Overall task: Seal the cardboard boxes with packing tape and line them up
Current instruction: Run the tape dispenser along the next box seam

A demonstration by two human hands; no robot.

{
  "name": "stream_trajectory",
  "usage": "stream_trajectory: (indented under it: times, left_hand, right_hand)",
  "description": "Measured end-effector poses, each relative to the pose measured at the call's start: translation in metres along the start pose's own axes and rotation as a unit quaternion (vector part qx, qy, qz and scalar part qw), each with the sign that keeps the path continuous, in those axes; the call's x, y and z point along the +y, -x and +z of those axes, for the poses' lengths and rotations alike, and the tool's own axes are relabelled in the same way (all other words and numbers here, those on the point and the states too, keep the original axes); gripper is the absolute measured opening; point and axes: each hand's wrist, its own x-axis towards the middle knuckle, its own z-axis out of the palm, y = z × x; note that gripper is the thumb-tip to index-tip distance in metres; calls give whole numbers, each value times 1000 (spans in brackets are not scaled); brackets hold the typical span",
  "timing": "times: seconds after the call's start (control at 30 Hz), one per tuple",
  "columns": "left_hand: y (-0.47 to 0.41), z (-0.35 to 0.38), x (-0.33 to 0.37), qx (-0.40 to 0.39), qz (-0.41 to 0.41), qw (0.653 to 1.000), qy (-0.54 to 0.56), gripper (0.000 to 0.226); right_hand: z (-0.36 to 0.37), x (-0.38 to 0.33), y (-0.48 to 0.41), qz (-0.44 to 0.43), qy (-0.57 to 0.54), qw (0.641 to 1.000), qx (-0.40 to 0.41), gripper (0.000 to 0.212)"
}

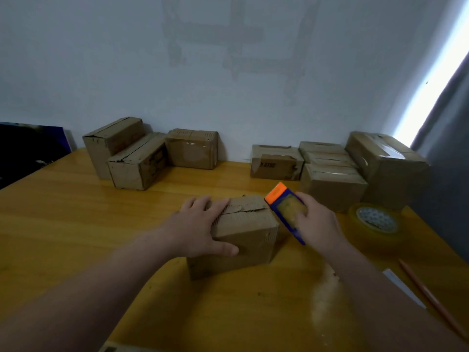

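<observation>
A small cardboard box [247, 224] stands in the middle of the wooden table [63, 224], its top flaps meeting along a ragged seam. My left hand [200, 227] rests on its left top edge, fingers spread over the flaps and thumb against the near side. My right hand [319, 222] grips a blue tape dispenser [286, 212] with an orange end, held just right of the box at its top corner. A roll of clear packing tape [375, 221] lies flat on the table to the right.
Three boxes [137, 161] stand at the back left by the wall. Several more boxes [332, 184] are grouped at the back right. A dark board [28, 148] leans at far left. An orange pencil [431, 295] and a white strip lie near the table's right edge.
</observation>
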Motion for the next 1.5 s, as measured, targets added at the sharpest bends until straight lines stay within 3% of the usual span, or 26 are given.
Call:
stream_trajectory:
  times: [0.13, 0.23, 0.3, 0.5, 0.6, 0.7, 0.83, 0.93, 1.07, 1.37, 1.5]
  left_hand:
    - [-3, 1, -3, 24, 41, 999, 21, 111]
    - [-5, -1, -4, 15, 67, 997, 25, 117]
    - [-6, -2, -4, 14, 71, 997, 29, 120]
    - [-9, -2, -3, 33, 88, 995, 34, 110]
    - [-12, -3, -4, 29, 96, 994, 39, 107]
    - [-14, -4, -5, 21, 104, 994, 36, 106]
    - [-17, -5, -7, 12, 113, 993, 39, 106]
    - [-19, -8, -6, 5, 122, 992, 40, 104]
    - [-19, -10, -6, 2, 131, 990, 52, 106]
    - [-17, -3, -8, 59, 144, 984, 90, 107]
    - [-11, -2, -14, 111, 99, 961, 234, 75]
  right_hand:
    - [-16, -7, -2, 35, -150, 988, -25, 48]
    - [-16, -4, -4, 43, -115, 991, -56, 80]
    - [-15, 0, -6, 53, -93, 992, -74, 89]
    - [-26, 6, -9, 58, 31, 994, -92, 79]
    - [-22, 5, -8, 39, 31, 995, -91, 74]
    - [-32, -5, -5, 29, -1, 999, -35, 71]
    - [-74, -32, -6, -81, -47, 994, 61, 71]
    - [-95, -55, -7, -158, -56, 986, 9, 74]
    - [-90, -74, -5, -198, -67, 973, -94, 77]
    - [-71, -72, -10, -222, -49, 965, -129, 69]
    - [-68, -71, -11, -224, -46, 965, -130, 70]
